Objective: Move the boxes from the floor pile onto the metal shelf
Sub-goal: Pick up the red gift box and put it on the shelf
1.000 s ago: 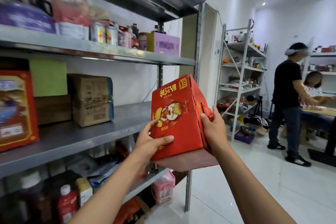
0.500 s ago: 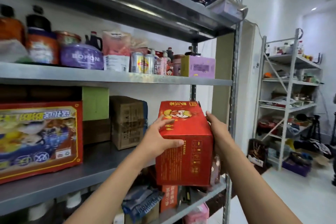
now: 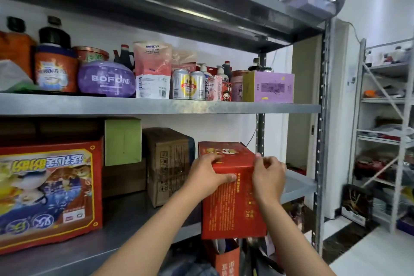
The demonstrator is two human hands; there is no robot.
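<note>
Both hands hold the red box (image 3: 230, 190). The left hand (image 3: 206, 177) wraps its fingers (image 3: 226, 178) over the top front edge, and the right hand (image 3: 267, 180) curls its fingers closed on the top right corner. The red box sits at about 5 o'clock in the view, at the front edge of the middle metal shelf (image 3: 295, 185). Its bottom hangs lower than the shelf edge, so I think it is not resting all the way on yet.

The brown cardboard box (image 3: 168, 163) is just beside it at 9 o'clock. If the red box goes in crooked, it could bump that box and get stuck. If the hands let go too soon, the red box could tip off the edge and fall on the stuff below. It needs a push farther back.
</note>
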